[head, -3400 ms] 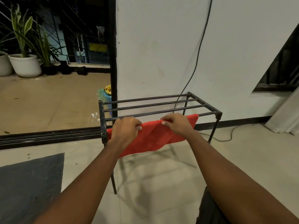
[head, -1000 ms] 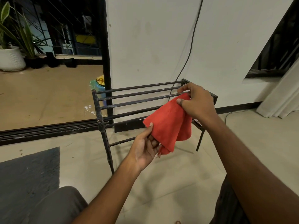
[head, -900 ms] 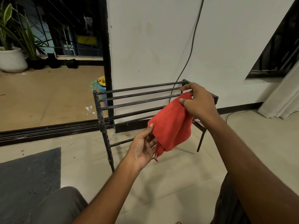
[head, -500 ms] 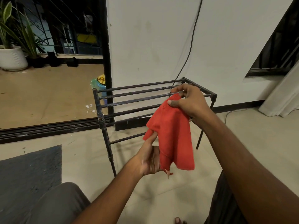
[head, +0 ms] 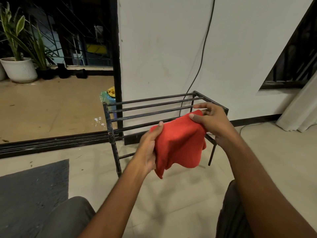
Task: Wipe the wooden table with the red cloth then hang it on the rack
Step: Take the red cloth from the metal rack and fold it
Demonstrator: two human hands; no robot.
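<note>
The red cloth (head: 178, 143) is held before the rack (head: 137, 109), one corner pinched by the right hand (head: 211, 121); its other edge (hanging lower a moment ago) has been lifted, gripped by the left hand (head: 151, 143).

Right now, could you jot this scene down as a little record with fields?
Cloth: red cloth, bunched, held up in front of the rack, not draped on it
Left hand: grips the cloth's left edge
Right hand: pinches its top right corner
Rack: black metal bars, by the white wall
Nearby: grey mat, potted plant
</note>
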